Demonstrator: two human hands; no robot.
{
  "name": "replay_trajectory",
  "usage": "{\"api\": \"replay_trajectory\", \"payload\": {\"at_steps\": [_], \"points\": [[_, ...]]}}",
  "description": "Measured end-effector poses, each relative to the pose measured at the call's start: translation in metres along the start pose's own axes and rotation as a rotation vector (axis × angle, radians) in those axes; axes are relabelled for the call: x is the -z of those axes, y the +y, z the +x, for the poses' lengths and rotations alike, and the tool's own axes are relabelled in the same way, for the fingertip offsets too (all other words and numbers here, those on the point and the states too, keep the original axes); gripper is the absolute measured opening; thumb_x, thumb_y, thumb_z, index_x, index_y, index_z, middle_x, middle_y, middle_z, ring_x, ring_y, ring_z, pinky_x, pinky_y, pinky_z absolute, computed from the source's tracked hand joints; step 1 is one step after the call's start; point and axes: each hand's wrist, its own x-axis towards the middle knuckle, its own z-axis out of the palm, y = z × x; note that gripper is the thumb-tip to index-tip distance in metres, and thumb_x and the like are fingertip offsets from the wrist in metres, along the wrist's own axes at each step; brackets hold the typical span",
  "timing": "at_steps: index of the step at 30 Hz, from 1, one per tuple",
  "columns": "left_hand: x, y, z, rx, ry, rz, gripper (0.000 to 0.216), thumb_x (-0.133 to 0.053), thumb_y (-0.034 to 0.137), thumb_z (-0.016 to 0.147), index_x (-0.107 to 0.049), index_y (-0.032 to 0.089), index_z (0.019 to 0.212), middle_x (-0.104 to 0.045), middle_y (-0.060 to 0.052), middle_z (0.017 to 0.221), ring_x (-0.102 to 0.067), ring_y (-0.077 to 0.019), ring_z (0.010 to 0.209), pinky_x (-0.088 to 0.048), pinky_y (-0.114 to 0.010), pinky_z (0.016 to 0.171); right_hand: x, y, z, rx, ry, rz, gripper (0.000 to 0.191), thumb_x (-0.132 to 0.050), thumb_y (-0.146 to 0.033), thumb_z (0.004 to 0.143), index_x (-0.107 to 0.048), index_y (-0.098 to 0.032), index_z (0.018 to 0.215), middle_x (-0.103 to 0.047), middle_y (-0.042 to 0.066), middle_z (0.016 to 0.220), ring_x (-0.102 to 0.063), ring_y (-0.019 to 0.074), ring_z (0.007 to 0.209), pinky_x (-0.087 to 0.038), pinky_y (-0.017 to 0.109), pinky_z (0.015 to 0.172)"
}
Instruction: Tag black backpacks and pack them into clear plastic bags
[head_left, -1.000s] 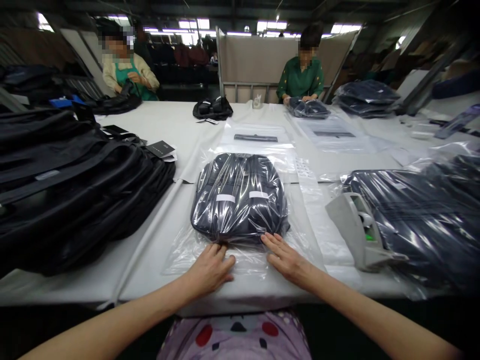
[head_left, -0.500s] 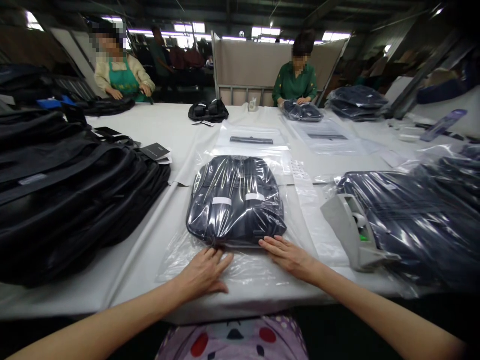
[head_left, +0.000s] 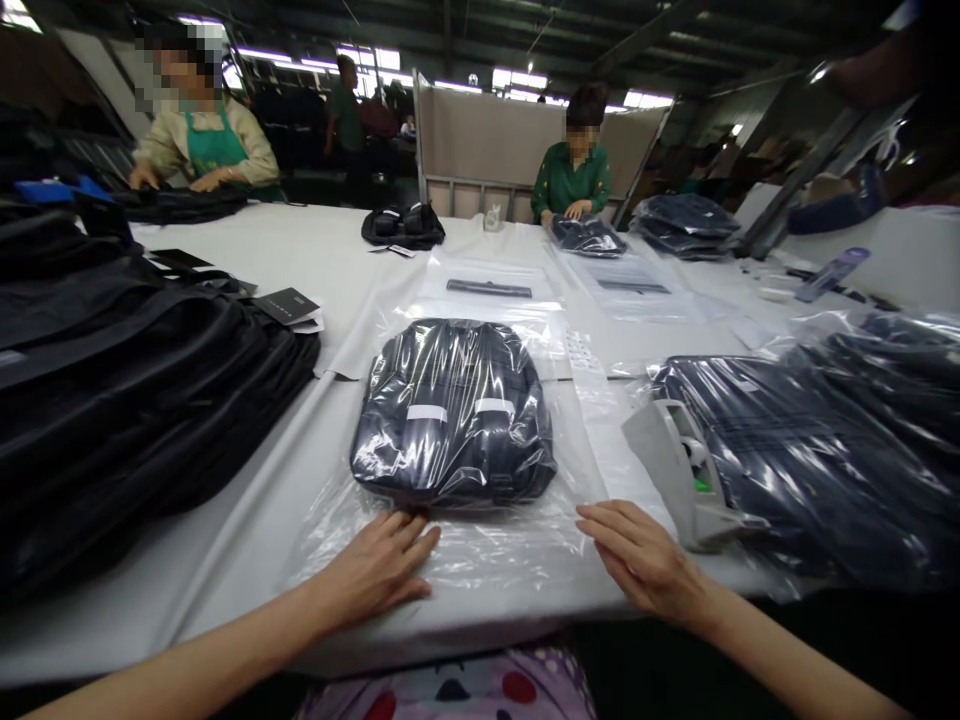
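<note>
A dark backpack (head_left: pixel 454 410) lies in a clear plastic bag (head_left: pixel 517 560) on the white table, two pale bands across its straps. My left hand (head_left: pixel 382 565) rests open on the bag's loose near end, fingertips close to the backpack's lower edge. Over the bag's right edge is my right hand (head_left: pixel 637 555), fingers stretched out and holding nothing; whether it touches the plastic I cannot tell. To its right stands a grey tape dispenser (head_left: pixel 682 475) with something green in it.
Black backpacks (head_left: pixel 142 400) are piled at left, with a black tag (head_left: pixel 285 305) on them. Bagged backpacks (head_left: pixel 817 440) lie at right. Flat plastic bags (head_left: pixel 487 290) lie beyond. Across the table, one person (head_left: pixel 574 175) handles a bagged item; another (head_left: pixel 210 145) works at far left.
My right hand has moved off the backpack's lower edge, to the right and nearer me. My left hand stays on the loose plastic. The whole view has shifted slightly.
</note>
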Motion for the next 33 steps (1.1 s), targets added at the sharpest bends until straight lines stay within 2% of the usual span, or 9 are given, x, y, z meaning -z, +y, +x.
{"api": "replay_trajectory", "payload": {"at_steps": [2,5,11,14,17,20,24,27,33], "points": [[0.0,-0.001,0.0,-0.005,-0.015,-0.002,0.054,-0.046,0.05,0.087,-0.044,0.015,0.128,-0.052,-0.017,0.121,-0.05,-0.0293,0.104,-0.042,-0.042,0.089,-0.006,-0.026,0.021,-0.046,0.024,0.165,0.039,-0.04,-0.008,0.086,-0.047,-0.017,0.123,-0.057,0.013,0.117,-0.052,0.0213,0.109,-0.044,0.04,0.095],[0.005,-0.001,0.0,-0.006,-0.031,-0.006,0.057,-0.047,0.053,0.085,-0.044,0.015,0.128,-0.052,-0.017,0.122,-0.049,-0.0306,0.105,-0.042,-0.043,0.089,-0.029,-0.044,0.05,-0.114,-0.114,0.334,0.034,-0.036,-0.014,0.089,-0.048,-0.018,0.121,-0.057,0.011,0.116,-0.052,0.0185,0.109,-0.044,0.035,0.096],[0.015,-0.002,0.0,-0.012,-0.047,-0.073,0.055,-0.056,0.05,0.081,-0.046,0.017,0.123,-0.052,-0.014,0.121,-0.048,-0.0289,0.109,-0.041,-0.041,0.092,-0.063,-0.013,0.056,-0.31,-0.225,0.336,0.031,-0.033,-0.023,0.093,-0.046,-0.018,0.121,-0.057,0.01,0.117,-0.053,0.0188,0.109,-0.043,0.037,0.097],[0.009,-0.001,0.0,-0.022,-0.021,-0.023,0.019,-0.05,0.027,0.088,-0.053,0.018,0.104,-0.054,-0.012,0.118,-0.051,-0.0256,0.106,-0.043,-0.039,0.09,-0.054,-0.006,0.051,-0.214,-0.352,0.379,0.038,-0.05,-0.036,0.087,-0.045,-0.019,0.12,-0.055,0.011,0.118,-0.054,0.0202,0.106,-0.045,0.035,0.093],[-0.001,0.0,-0.001,-0.065,0.036,0.069,0.015,-0.04,0.013,0.089,-0.054,0.018,0.091,-0.054,-0.012,0.121,-0.051,-0.026,0.107,-0.043,-0.04,0.09,-0.048,-0.006,0.052,-0.013,-0.42,0.315,0.041,-0.061,-0.042,0.079,-0.052,-0.018,0.111,-0.05,0.013,0.121,-0.047,0.025,0.113,-0.043,0.038,0.095],[-0.005,-0.002,-0.001,-0.054,0.059,0.036,0.021,-0.032,0.012,0.091,-0.053,0.016,0.093,-0.057,-0.013,0.117,-0.055,-0.0239,0.103,-0.044,-0.037,0.09,-0.054,-0.006,0.051,0.066,-0.377,0.229,0.018,-0.049,-0.03,0.089,-0.056,-0.017,0.1,-0.051,0.014,0.12,-0.044,0.025,0.117,-0.041,0.04,0.097],[-0.005,-0.009,0.002,0.093,0.075,-0.136,0.025,-0.027,0.019,0.095,-0.051,0.016,0.099,-0.064,-0.004,0.079,-0.061,-0.0168,0.071,-0.047,-0.026,0.066,-0.075,0.0,0.044,-0.074,-0.188,0.311,0.023,-0.032,-0.016,0.093,-0.051,-0.019,0.104,-0.061,0.008,0.104,-0.056,0.0164,0.1,-0.047,0.03,0.088],[-0.01,-0.012,0.002,0.208,0.162,-0.252,0.029,-0.023,0.025,0.097,-0.051,0.018,0.093,-0.064,-0.002,0.076,-0.061,-0.0156,0.067,-0.045,-0.025,0.062,-0.088,0.005,0.039,-0.154,-0.056,0.324,0.022,-0.031,-0.019,0.094,-0.048,-0.02,0.108,-0.064,0.006,0.094,-0.061,0.015,0.087,-0.051,0.027,0.078],[-0.014,-0.012,-0.002,0.11,0.13,-0.207,0.047,-0.041,0.059,0.086,-0.046,0.019,0.112,-0.065,-0.005,0.089,-0.063,-0.0205,0.083,-0.047,-0.03,0.077,-0.091,0.001,0.038,0.127,0.005,0.214,0.029,-0.052,-0.046,0.085,-0.048,-0.018,0.09,-0.061,0.014,0.101,-0.059,0.0245,0.098,-0.05,0.04,0.086]]}}
